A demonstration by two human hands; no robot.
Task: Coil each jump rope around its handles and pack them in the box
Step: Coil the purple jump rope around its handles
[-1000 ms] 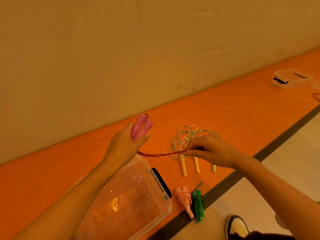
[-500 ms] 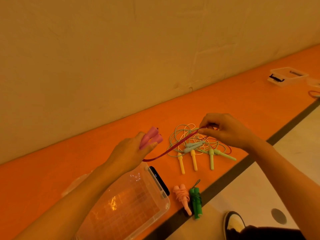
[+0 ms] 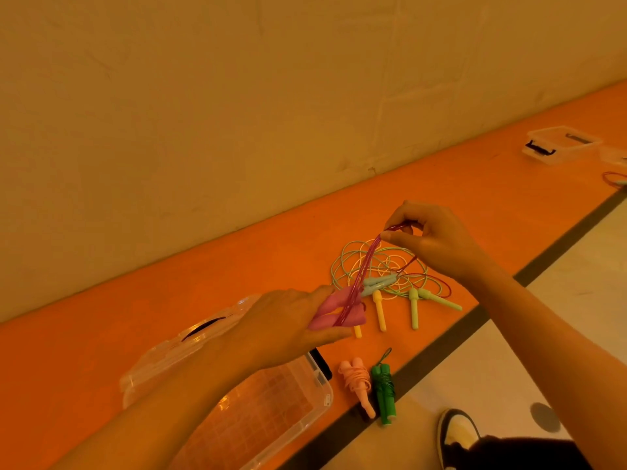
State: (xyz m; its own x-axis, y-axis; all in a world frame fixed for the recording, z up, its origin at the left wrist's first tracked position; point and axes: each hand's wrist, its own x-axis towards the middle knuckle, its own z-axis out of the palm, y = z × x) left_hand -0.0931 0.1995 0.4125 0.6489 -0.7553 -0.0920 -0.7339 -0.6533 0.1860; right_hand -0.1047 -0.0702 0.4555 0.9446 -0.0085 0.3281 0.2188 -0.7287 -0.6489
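Looking at the left hand (image 3: 288, 327), what can't you make out?

Its forearm covers much of the clear box (image 3: 271, 422), and the lid (image 3: 210, 322) behind it shows only as an edge. A shoe (image 3: 458, 432) is cut off at the bottom edge.

What does that hand have?

It holds the pink handles (image 3: 325, 310) between thumb and fingers, above the box's far end. The dark red rope (image 3: 368, 259) runs in several strands across them up to the right hand (image 3: 437, 242), which pinches the strands between thumb and forefinger above the loose tangle (image 3: 380, 266) on the orange surface (image 3: 135, 334).

And inside the box?

Where the arm leaves it open I see just its gridded floor. The coiled peach rope (image 3: 356, 385) and coiled green rope (image 3: 385, 391) lie just beside it, close together. A second box (image 3: 559, 144) sits far off along the surface; its contents are too small to tell.

Anything different from half a second ago?

Then a single strand ran from under the left hand; now strands cross over the handles. A second ago the right hand was down at the yellow handles (image 3: 379, 310); now it is raised
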